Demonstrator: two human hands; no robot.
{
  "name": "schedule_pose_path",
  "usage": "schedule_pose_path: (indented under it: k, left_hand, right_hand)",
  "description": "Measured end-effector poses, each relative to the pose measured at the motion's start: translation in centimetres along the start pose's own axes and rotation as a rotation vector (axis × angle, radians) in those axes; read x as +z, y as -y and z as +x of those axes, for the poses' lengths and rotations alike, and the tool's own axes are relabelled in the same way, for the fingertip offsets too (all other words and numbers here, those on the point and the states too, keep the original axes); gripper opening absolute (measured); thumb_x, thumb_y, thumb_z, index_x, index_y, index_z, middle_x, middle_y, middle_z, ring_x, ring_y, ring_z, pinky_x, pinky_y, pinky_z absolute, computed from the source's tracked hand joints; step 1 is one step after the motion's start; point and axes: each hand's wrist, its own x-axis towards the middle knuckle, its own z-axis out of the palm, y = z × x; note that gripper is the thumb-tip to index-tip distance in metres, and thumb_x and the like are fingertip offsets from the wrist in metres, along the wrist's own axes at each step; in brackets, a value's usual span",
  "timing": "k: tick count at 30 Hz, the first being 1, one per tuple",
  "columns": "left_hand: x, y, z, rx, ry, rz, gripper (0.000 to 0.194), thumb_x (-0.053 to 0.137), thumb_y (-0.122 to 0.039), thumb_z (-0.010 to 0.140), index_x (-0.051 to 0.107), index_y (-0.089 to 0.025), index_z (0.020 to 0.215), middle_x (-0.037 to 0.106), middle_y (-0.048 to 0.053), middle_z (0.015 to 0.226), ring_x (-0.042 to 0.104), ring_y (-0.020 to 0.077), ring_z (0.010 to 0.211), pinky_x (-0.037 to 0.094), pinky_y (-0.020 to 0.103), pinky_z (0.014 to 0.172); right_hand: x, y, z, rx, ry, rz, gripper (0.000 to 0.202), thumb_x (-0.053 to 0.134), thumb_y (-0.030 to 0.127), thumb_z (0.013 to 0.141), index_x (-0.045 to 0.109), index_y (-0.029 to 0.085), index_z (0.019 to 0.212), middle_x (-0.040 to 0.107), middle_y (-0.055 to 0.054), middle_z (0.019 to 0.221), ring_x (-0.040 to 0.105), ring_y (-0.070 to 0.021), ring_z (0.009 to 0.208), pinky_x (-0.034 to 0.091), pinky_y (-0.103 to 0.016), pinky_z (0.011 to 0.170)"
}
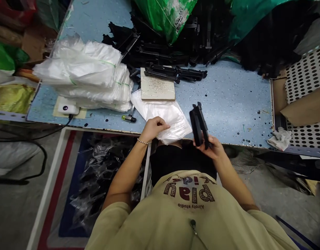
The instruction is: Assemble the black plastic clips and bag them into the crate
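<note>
My left hand rests over a thin stack of white plastic bags at the table's front edge. Its thumb and fingertips are pinched together on the bags' surface; whether a sheet is between them is too small to tell. In my right hand is a black plastic part, held upright by its lower end, just right of the bags. Behind the bags lies a cream board with small specks on it. More black parts lie across the board's back edge.
Bundled clear bags are piled at the left, beside a white box with a cable and a green-black pen. Black parts and a green bag fill the back. Bagged black parts lie in a bin below left.
</note>
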Motion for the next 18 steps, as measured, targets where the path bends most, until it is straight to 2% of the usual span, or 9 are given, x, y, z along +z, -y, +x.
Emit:
schedule_pose_path:
  k: [3, 6, 8, 10, 12, 14, 17, 18]
  left_hand:
    - [0.4, -0.6, 0.0, 0.006, 0.025, -0.075, 0.038, 0.087, -0.048, 0.065, 0.065, -0.018, 0.062, 0.065, 0.002, 0.079, 0.059, 0.016, 0.075, 0.048, 0.03, 0.072]
    - [0.4, -0.6, 0.2, -0.035, 0.038, -0.145, 0.039, 0.092, -0.044, 0.056, 0.063, -0.017, 0.062, 0.063, 0.001, 0.076, 0.059, 0.0151, 0.073, 0.047, 0.029, 0.069]
    - [0.0, -0.2, 0.3, -0.08, 0.003, -0.228, 0.044, 0.095, -0.039, 0.049, 0.059, -0.017, 0.062, 0.061, -0.001, 0.072, 0.056, 0.0128, 0.068, 0.045, 0.026, 0.064]
    - [-0.7, 0.3, 0.4, -0.099, -0.04, -0.334, 0.049, 0.096, -0.037, 0.046, 0.055, -0.017, 0.063, 0.06, -0.001, 0.073, 0.055, 0.0114, 0.067, 0.044, 0.025, 0.062]
    - [-1.2, 0.7, 0.3, -0.052, -0.097, -0.389, 0.048, 0.093, -0.037, 0.051, 0.052, -0.018, 0.067, 0.063, 0.0, 0.077, 0.056, 0.0117, 0.067, 0.045, 0.025, 0.062]
    - [-1.3, 0.9, 0.0, 0.093, -0.186, -0.291, 0.037, 0.085, -0.036, 0.067, 0.053, -0.019, 0.073, 0.067, 0.003, 0.085, 0.061, 0.0146, 0.075, 0.05, 0.027, 0.067]
    - [-0.8, 0.9, -0.8, 0.382, -0.25, 0.163, 0.009, 0.062, -0.021, 0.088, 0.062, -0.02, 0.08, 0.072, 0.009, 0.107, 0.067, 0.0213, 0.1, 0.056, 0.038, 0.089]
    - [-0.6, 0.8, -1.1, 0.442, -0.24, 0.324, 0.015, 0.055, -0.015, 0.091, 0.066, -0.02, 0.083, 0.072, 0.01, 0.114, 0.066, 0.023, 0.106, 0.055, 0.042, 0.096]
  right_hand:
    - [3.4, -1.4, 3.3, 0.098, 0.126, 0.193, 0.051, 0.084, 0.046, 0.067, 0.069, 0.021, 0.109, 0.076, -0.005, 0.1, 0.071, -0.0169, 0.079, 0.056, -0.023, 0.06]
    - [5.1, -2.3, 6.5, 0.135, 0.135, 0.234, 0.04, 0.087, 0.038, 0.068, 0.071, 0.017, 0.098, 0.075, -0.003, 0.085, 0.071, -0.0157, 0.074, 0.056, -0.021, 0.058]
    - [5.0, -2.5, 7.9, 0.121, 0.063, 0.244, 0.031, 0.087, 0.034, 0.068, 0.071, 0.016, 0.088, 0.074, -0.002, 0.077, 0.07, -0.0142, 0.069, 0.056, -0.02, 0.058]
    - [4.2, -2.3, 8.5, 0.101, -0.027, 0.254, 0.028, 0.088, 0.033, 0.068, 0.071, 0.017, 0.084, 0.075, -0.002, 0.078, 0.071, -0.0145, 0.071, 0.056, -0.019, 0.057]
    - [3.1, -1.8, 8.2, 0.082, -0.093, 0.245, 0.029, 0.088, 0.034, 0.067, 0.071, 0.018, 0.084, 0.076, -0.002, 0.081, 0.072, -0.0159, 0.074, 0.056, -0.019, 0.057]
    - [2.0, -1.0, 7.2, 0.051, -0.121, 0.201, 0.03, 0.087, 0.036, 0.067, 0.071, 0.019, 0.086, 0.076, -0.002, 0.083, 0.072, -0.0167, 0.076, 0.057, -0.02, 0.058]
    - [1.1, 0.0, 4.4, 0.009, -0.08, 0.107, 0.037, 0.082, 0.045, 0.072, 0.07, 0.021, 0.098, 0.077, -0.005, 0.094, 0.072, -0.0182, 0.081, 0.059, -0.024, 0.062]
    - [0.9, 0.2, 3.4, 0.023, -0.037, 0.077, 0.042, 0.079, 0.05, 0.073, 0.069, 0.022, 0.103, 0.077, -0.006, 0.096, 0.072, -0.0189, 0.081, 0.06, -0.026, 0.063]
